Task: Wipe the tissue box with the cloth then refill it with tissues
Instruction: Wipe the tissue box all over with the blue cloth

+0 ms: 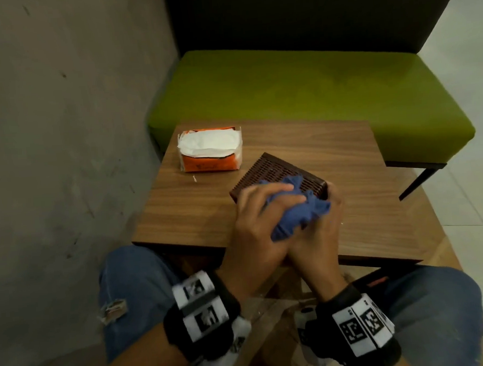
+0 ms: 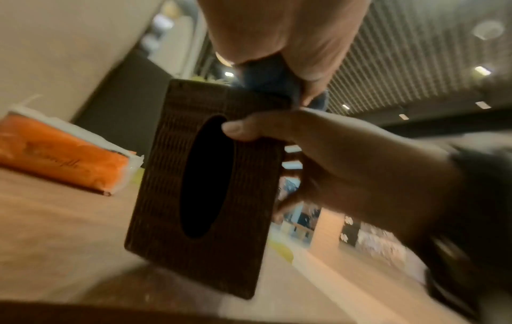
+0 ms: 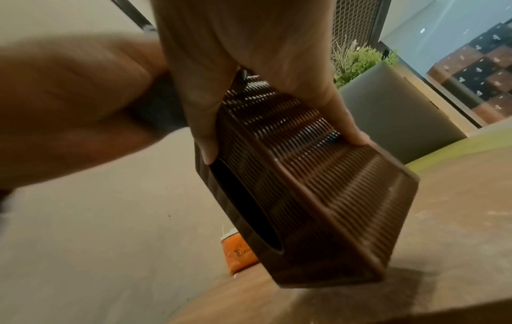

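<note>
Left hand [image 1: 254, 224] presses cloth [image 1: 295, 207] on box [image 1: 273, 175]; right hand [image 1: 320, 234] grips it.

The dark brown ribbed tissue box [image 1: 276, 172] was tilted above the table, its oval slot [image 2: 206, 175] empty and dark. A crumpled blue cloth [image 1: 298, 207] lay bunched against its near edge. The orange plastic-wrapped tissue pack [image 1: 210, 150], torn open on top, sat at ten o'clock from the box.

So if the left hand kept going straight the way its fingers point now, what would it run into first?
Nothing new: the left hand already grips the blue cloth against the brown tissue box, which the right hand holds tilted up. Pushing on would slide the cloth along the box; beyond looks like bare table, though depth is unclear.
</note>
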A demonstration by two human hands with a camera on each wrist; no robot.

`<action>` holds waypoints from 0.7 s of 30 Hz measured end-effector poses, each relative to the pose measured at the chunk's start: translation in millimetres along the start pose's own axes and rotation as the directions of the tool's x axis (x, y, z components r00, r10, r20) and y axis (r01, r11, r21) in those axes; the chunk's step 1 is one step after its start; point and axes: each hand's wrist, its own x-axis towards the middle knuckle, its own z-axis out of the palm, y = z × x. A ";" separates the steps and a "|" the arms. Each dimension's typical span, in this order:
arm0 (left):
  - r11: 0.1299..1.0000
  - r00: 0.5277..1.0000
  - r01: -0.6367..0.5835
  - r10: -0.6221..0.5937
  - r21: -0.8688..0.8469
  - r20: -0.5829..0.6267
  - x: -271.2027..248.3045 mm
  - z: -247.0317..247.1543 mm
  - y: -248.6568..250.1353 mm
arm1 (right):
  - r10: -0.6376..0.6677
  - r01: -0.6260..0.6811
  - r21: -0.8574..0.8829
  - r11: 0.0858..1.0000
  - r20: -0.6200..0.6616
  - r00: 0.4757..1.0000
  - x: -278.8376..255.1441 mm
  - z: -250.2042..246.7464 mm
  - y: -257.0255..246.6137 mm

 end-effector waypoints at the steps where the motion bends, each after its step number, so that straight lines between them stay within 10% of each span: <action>1: 0.999 0.999 0.035 -0.035 0.005 0.001 11.2 -2.6 -6.0 | -0.046 0.045 -0.051 0.998 -0.010 0.999 -1.9 -1.9 -0.5; 6: 0.940 0.923 0.335 -0.342 -0.066 -0.175 61.9 -11.9 -39.6 | -0.242 0.238 -0.186 0.953 0.002 0.970 -2.8 -5.6 -8.8; 9: 0.997 0.997 0.079 -0.079 -0.003 -0.021 38.0 1.8 -2.6 | -0.194 0.206 -0.261 0.943 0.070 0.978 10.9 -5.7 -2.5; 13: 0.956 0.953 -0.290 0.293 -0.043 0.076 21.7 -0.1 -21.3 | -0.099 0.110 -0.192 0.975 0.064 0.993 17.3 -16.9 6.1; 16: 0.992 0.987 0.072 -0.086 -0.107 -0.139 24.6 -3.9 -41.4 | -0.069 0.063 -0.124 0.990 -0.044 0.997 12.8 -25.5 -2.2; 18: 0.830 0.846 0.381 -0.491 -0.408 -0.207 29.1 -4.9 -43.2 | -0.077 0.072 -0.102 0.992 -0.044 0.996 7.5 -25.9 -5.5; 21: 0.262 0.642 0.483 -0.754 -0.836 0.135 38.4 -8.6 -36.5 | -0.104 0.094 -0.089 0.992 -0.120 0.987 3.0 -21.6 -10.4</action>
